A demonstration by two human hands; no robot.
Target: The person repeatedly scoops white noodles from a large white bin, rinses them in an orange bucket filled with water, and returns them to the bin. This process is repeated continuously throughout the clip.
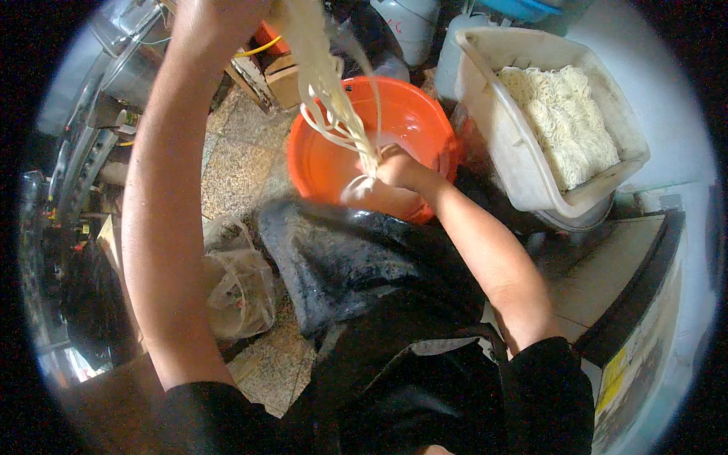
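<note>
A bundle of long pale noodles (327,85) stretches from the top edge down over an orange plastic basin (310,162). My right hand (398,166) is closed around the bundle's lower part, and a blurred, looped end (359,186) sticks out below the fist. Raised at the top, my left hand (227,20) has the upper strands hanging beside it; its fingers are cut off by the picture's edge. Some strands bow out in loose loops above the basin. Cloudy liquid seems to lie in the basin, partly hidden by my right hand.
At right, a whitish plastic tub (526,165) holds coiled noodles (560,125). A dark, wet-looking apron (341,261) covers my lap against the basin. A clear plastic bag (242,290) stands on the tiled floor (244,165). Gas cylinders (412,28) stand behind; metal equipment (85,153) lines the left.
</note>
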